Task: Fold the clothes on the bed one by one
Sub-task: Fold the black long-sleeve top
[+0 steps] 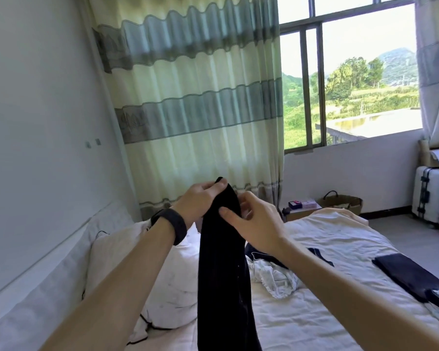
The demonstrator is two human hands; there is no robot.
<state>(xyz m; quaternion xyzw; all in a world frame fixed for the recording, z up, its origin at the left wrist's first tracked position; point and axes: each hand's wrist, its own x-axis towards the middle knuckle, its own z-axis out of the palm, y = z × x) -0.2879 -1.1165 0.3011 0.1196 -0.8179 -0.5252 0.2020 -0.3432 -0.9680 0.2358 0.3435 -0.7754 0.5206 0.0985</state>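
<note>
The black garment (221, 274), long and narrow like trousers or leggings gathered lengthwise, hung in the air above the bed (302, 317), its lower end running out of view at the bottom. The left hand (200, 198), with a black wristband (174, 224) on that arm, pinched the very top of the cloth between thumb and fingers. The right hand (256, 224) gripped it just below, thumb pressed on the front and fingers curled behind. Both hands were therefore grasping the same piece, close together at its upper end.

Behind it on the sheet lay a crumpled white ruffled garment (274, 279) and, touching that, a dark garment with pale trim (317, 254), both not yet folded. A folded dark piece (408, 277) sat well apart near the right edge of the bed, and a white pillow (117, 254) lay to the left.

The main risk seemed to be the bunched cloth. With both grips at one narrow end, the layers could twist or hang uneven, so a fold made from here would likely come out crooked. Lowering it without spreading it first might also drop the hanging length onto the crumpled pile and tangle or drag those pieces. A loose pinch at the top could let the smooth fabric slide free.
</note>
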